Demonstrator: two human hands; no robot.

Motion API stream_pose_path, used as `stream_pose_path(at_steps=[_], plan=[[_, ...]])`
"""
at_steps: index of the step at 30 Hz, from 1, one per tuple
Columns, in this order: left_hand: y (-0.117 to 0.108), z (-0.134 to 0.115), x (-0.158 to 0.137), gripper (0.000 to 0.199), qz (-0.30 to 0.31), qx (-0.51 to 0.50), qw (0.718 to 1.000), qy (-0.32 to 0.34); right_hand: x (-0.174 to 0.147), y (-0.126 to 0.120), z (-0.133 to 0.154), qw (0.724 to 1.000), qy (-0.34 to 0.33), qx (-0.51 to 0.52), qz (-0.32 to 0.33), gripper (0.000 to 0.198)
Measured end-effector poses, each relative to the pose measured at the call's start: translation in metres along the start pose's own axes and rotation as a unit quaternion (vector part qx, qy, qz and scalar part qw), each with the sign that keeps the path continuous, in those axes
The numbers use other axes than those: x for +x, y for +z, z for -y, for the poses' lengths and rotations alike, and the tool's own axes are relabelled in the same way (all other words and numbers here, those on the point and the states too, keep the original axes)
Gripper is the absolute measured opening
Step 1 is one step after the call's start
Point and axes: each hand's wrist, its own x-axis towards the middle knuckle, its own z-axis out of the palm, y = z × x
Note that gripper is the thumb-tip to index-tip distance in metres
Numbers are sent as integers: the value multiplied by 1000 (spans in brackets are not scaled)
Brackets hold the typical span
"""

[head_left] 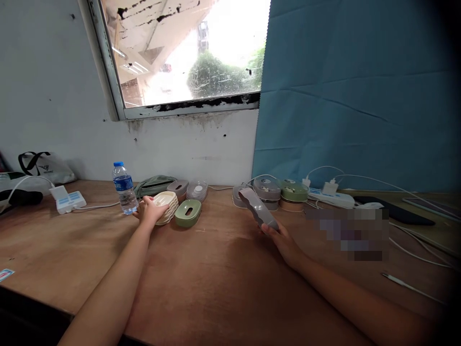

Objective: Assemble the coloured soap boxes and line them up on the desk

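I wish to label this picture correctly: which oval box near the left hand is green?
The front green box, right of the cream stack at the left hand; behind it stand a greyish box and a clear box.

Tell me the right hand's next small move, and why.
Probably lower and level the gray wavy-edged piece: the right hand holds it tilted, seemingly above the tabletop, while the left hand touches the cream stack.
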Motion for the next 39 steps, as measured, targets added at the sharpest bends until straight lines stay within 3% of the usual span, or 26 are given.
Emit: stream_pose_path(at_steps=[16,19,22,25,39], plan=[[5,3,2,65,3,15,1000,18,2,-2,-9,1000,-2,16,13,48],[6,4,-2,62,-11,38,997,61,2,-2,-9,1000,2,19,9,49],[8,5,-5,56,-32,76,983,164,2,-2,-9,1000,7,22,5,48],[10,5,-7,47,-9,105,962,250,3,-2,-10,1000,8,29,3,45],[8,8,-3,44,28,149,941,303,3,-2,-11,999,10,49,3,42]])
